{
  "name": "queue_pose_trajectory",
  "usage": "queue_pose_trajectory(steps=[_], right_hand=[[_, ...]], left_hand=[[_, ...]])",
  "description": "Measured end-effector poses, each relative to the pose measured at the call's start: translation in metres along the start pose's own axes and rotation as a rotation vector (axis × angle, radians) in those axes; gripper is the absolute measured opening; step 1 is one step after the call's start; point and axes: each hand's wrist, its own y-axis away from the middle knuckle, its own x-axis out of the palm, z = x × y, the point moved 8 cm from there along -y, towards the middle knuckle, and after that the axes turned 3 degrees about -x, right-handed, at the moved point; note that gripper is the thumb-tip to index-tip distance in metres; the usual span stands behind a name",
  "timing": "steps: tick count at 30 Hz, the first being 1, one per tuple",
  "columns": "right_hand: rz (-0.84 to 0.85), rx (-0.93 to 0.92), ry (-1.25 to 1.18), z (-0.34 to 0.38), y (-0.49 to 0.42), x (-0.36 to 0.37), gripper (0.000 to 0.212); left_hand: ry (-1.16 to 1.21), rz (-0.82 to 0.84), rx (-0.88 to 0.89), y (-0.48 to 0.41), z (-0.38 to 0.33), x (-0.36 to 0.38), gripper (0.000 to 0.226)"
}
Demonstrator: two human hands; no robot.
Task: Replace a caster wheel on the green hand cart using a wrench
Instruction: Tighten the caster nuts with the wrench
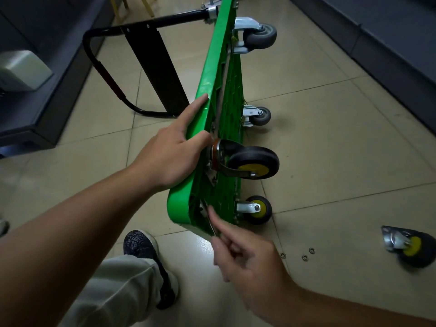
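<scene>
Cart (212,74) stands on edge toward 12 o'clock, my left hand (169,156) gripping its rim. One caster (408,245) and washers (305,257) lie loose at 4 o'clock. My right hand (250,263) pinches the wrench (210,224), so I judge tightening remains.

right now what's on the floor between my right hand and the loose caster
Three small metal rings lie on the tile between the right hand and the loose caster, seen in the head view.
</scene>
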Motion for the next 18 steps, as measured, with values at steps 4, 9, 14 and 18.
queue_pose_trajectory(steps=[4, 9, 14, 18], right_hand=[[-0.057, -0.232, 0.333, -0.007, -0.024, -0.03, 0.047], [-0.103, -0.347, 0.413, -0.017, -0.065, -0.039, 0.044], [0.01, -0.355, 0.363, -0.032, -0.067, -0.024, 0.048], [-0.023, -0.305, 0.286, -0.034, -0.064, -0.02, 0.047]], left_hand=[[-0.008, 0.001, -0.005, -0.002, 0.003, -0.001, 0.071], [-0.022, -0.01, 0.013, -0.002, 0.004, -0.001, 0.067], [-0.035, -0.046, -0.007, -0.002, 0.004, -0.003, 0.07], [-0.057, -0.049, -0.008, -0.002, 0.005, -0.003, 0.068]])
